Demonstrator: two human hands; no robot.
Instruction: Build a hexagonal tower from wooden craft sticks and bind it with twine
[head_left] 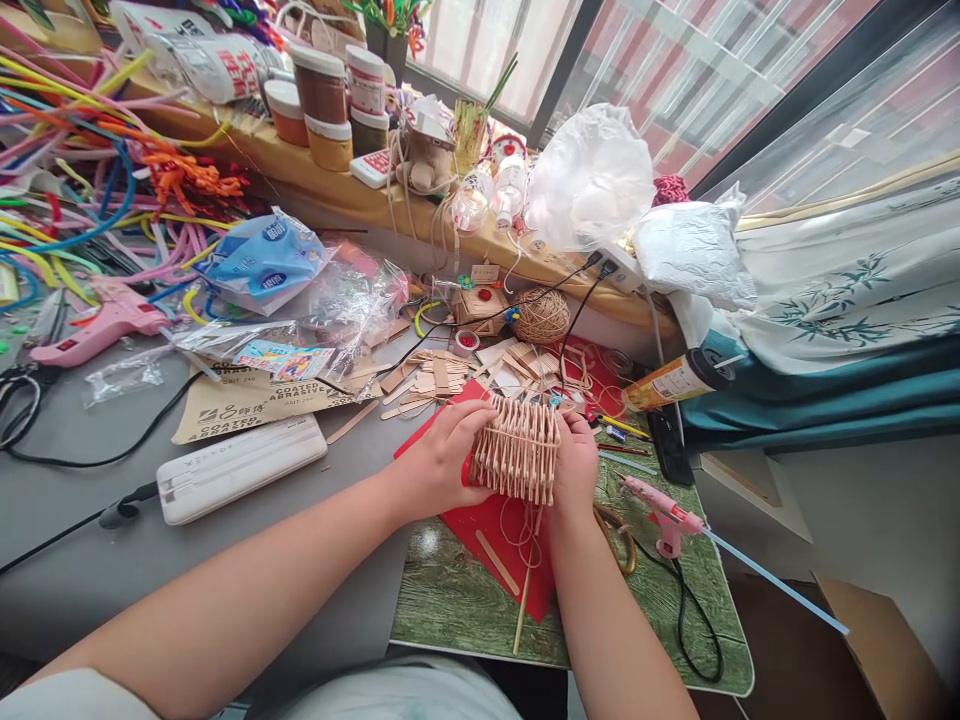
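Observation:
Between my two hands is a small basket-like piece (516, 450) of light wooden sticks laced with cord. My left hand (450, 450) grips its left end, thumb below and fingers above. My right hand (576, 462) is closed round its right end, with the fingertips partly hidden behind the sticks. A loop of thin cord hangs beneath the piece. Under it lies a red sheet (480, 520) bearing a single craft stick (497, 562) and a thin wooden rod (523, 600).
A pink glue gun (667, 515) with a long glue stick rests right of my hands, near scissors (619, 535). Craft sticks (435, 380) are piled behind. A white power strip (241, 468), sandpaper (262, 405) and another pink glue gun (105, 322) lie left. A drink cup (675, 378) leans at right.

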